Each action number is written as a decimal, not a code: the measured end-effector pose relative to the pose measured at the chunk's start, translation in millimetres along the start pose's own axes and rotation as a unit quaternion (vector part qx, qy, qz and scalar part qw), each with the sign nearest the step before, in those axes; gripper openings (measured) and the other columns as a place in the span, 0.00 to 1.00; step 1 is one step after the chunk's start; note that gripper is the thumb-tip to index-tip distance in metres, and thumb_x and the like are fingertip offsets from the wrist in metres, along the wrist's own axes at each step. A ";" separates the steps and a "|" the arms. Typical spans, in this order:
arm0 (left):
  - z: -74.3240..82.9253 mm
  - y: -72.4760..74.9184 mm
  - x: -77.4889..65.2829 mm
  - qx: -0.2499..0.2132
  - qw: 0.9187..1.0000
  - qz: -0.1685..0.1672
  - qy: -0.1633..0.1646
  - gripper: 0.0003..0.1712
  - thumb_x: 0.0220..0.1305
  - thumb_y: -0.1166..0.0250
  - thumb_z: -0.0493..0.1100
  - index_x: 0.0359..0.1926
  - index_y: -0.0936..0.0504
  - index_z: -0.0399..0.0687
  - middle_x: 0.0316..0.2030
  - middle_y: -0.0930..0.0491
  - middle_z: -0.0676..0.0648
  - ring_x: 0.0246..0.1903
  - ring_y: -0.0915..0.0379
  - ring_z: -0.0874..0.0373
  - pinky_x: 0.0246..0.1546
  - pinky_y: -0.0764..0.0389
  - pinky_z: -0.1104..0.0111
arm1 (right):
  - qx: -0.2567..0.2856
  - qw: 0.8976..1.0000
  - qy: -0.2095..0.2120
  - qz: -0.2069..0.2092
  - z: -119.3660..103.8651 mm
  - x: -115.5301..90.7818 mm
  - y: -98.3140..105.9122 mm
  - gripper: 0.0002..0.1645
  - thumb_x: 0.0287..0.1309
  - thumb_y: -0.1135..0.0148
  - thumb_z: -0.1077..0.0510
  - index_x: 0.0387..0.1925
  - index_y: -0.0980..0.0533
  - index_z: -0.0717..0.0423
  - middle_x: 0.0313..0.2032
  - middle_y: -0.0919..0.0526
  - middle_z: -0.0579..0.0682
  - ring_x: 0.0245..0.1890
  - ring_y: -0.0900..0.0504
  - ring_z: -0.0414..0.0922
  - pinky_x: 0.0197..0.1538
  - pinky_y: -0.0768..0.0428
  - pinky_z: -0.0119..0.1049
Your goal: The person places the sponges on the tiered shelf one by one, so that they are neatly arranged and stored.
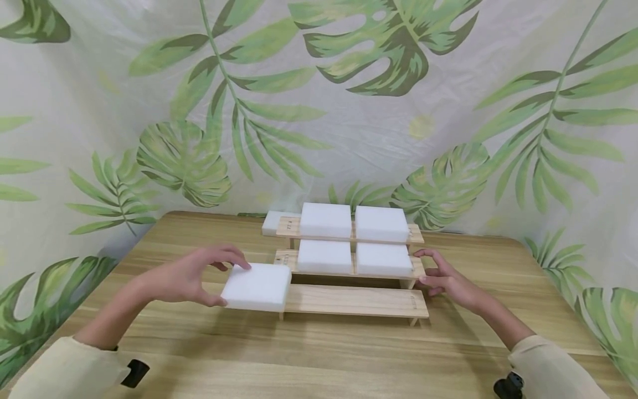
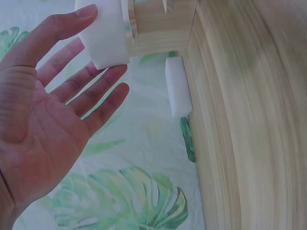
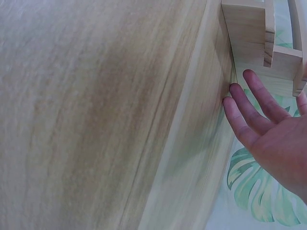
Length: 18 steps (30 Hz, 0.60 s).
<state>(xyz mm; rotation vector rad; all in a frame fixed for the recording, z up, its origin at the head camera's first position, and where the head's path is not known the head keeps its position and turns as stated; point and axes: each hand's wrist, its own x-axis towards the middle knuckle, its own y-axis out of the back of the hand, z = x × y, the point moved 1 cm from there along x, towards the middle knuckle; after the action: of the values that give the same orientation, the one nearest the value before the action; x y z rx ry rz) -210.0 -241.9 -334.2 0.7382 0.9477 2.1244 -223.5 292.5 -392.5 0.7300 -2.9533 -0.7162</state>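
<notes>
A white foam block (image 1: 256, 285) is pinched between the thumb and fingers of my left hand (image 1: 184, 277). The block overlaps the left end of the front wooden shelf (image 1: 354, 300), the lowest step of a small three-step rack. In the left wrist view the thumb (image 2: 86, 11) lies on one side of the block, with other fingers stretched along the far side. My right hand (image 1: 451, 284) is at the right end of the middle shelf (image 1: 285, 260), index finger and thumb right at its edge. Several of its fingers reach out fairly straight in the right wrist view.
Two white blocks (image 1: 325, 220) sit on the top shelf (image 1: 289, 227), and two more (image 1: 325, 256) on the middle one. Another white block (image 1: 271, 223) lies on the table behind the rack's left end. A leaf-patterned curtain (image 1: 359, 144) hangs behind the wooden table (image 1: 249, 354).
</notes>
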 end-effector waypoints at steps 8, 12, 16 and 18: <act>14.5 -14.6 14.7 0.017 1.000 -0.013 -0.009 0.32 0.51 0.18 0.43 0.57 0.19 0.53 0.55 0.21 0.49 0.50 0.25 0.60 0.50 0.20 0.64 | 0.002 1.000 0.000 -0.001 0.0 -0.7 0.3 0.35 0.75 0.49 0.57 0.73 0.52 0.62 0.60 0.24 0.75 0.64 0.26 0.69 0.52 0.21 0.51; 19.8 -23.5 22.6 0.014 1.000 -0.023 -0.014 0.31 0.52 0.19 0.44 0.58 0.18 0.54 0.56 0.21 0.49 0.51 0.25 0.58 0.50 0.20 0.62 | 0.004 1.000 -0.001 -0.002 -0.1 -0.6 0.1 0.35 0.75 0.49 0.57 0.73 0.52 0.62 0.61 0.25 0.75 0.64 0.26 0.69 0.52 0.21 0.51; 23.2 -31.9 29.1 0.013 0.999 -0.029 -0.014 0.30 0.53 0.20 0.45 0.59 0.18 0.55 0.57 0.22 0.50 0.51 0.25 0.59 0.50 0.20 0.60 | 0.006 1.000 -0.004 -0.001 -0.3 -0.3 -0.4 0.35 0.75 0.49 0.57 0.73 0.52 0.62 0.61 0.25 0.75 0.64 0.26 0.68 0.52 0.20 0.51; 24.6 -36.0 32.1 0.013 0.999 -0.029 -0.015 0.30 0.54 0.20 0.45 0.59 0.18 0.56 0.57 0.22 0.50 0.50 0.26 0.59 0.50 0.20 0.59 | 0.006 1.000 -0.005 0.000 -0.3 -0.2 -0.5 0.35 0.75 0.49 0.57 0.73 0.52 0.62 0.61 0.25 0.75 0.64 0.26 0.68 0.52 0.20 0.50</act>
<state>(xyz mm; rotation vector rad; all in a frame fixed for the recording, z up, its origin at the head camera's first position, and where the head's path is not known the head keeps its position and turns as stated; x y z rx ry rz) -199.0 -189.4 -341.7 0.7456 0.9711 2.0480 -223.1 292.0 -392.5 0.7295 -2.9690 -0.7051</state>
